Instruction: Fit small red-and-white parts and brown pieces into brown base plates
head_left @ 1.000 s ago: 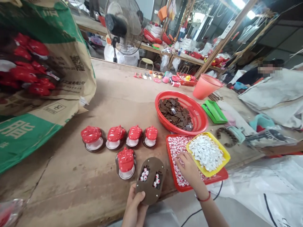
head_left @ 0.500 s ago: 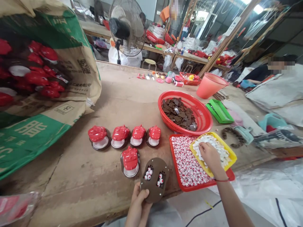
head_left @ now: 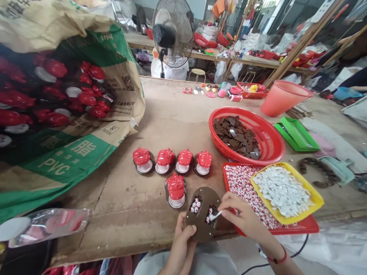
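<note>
2 hands: left hand [head_left: 180,244] holding brown plate [head_left: 204,198], right hand [head_left: 243,215] pinching white chip [head_left: 215,215], PVC sack [head_left: 54,168] beyond

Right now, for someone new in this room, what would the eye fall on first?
The big open sack at left, full of glossy red pieces, stands out first. Next come five red-topped pieces on brown bases mid-table, with a red basket of brown chips to their right. Closest, the left hand holds a brown plate while the right hand holds a white piece to it.
</note>
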Demonstrator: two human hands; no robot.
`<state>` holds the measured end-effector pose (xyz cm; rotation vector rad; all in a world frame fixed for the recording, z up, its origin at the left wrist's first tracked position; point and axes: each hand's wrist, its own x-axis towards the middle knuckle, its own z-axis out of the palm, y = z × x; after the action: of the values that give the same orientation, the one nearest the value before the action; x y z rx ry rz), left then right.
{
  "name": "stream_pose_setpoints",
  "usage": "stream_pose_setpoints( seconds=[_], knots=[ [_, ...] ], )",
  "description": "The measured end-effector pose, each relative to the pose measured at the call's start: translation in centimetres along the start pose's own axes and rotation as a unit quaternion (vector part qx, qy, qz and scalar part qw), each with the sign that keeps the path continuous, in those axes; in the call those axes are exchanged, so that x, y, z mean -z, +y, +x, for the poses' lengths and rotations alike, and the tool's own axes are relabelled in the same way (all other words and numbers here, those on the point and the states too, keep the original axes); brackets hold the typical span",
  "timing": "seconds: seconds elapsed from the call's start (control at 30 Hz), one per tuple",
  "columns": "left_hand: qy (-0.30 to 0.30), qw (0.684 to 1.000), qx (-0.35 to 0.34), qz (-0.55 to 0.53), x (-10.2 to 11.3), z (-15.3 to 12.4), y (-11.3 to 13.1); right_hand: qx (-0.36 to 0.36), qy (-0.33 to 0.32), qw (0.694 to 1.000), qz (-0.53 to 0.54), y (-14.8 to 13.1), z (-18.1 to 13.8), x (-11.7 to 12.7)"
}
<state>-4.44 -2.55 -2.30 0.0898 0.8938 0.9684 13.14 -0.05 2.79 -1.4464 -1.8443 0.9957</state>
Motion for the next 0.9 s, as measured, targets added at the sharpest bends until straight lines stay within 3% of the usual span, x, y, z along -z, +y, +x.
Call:
stream_pose_setpoints(
  seconds=[0.13, 0.3, 0.6, 0.73, 0.9],
  knots=[
    [0.007, 1.000, -0.026, -0.004, -0.1, -0.3, 0.1, -0.007, -0.028, 1.000, -0.012, 0.1, 0.0, -1.4],
    [0.015, 0.999, -0.042, 0.006, 0.1, -0.1, 0.0, -0.028, 0.007, 0.998, -0.053, 0.4, 0.1, -2.2],
    [0.007, 1.000, -0.029, 0.006, 1.1, 1.1, -0.1, -0.048, 0.003, 0.993, -0.112, -0.3, 1.6, -2.0],
    [0.000, 1.000, -0.013, -0.005, 1.4, 1.4, 0.0, -0.032, -0.060, 0.990, -0.124, 0.2, 4.8, 1.6],
    [-0.009, 1.000, 0.016, -0.007, 2.7, 1.8, -0.2, -0.121, 0.069, 0.948, -0.284, 5.6, 13.3, 9.9]
  ],
)
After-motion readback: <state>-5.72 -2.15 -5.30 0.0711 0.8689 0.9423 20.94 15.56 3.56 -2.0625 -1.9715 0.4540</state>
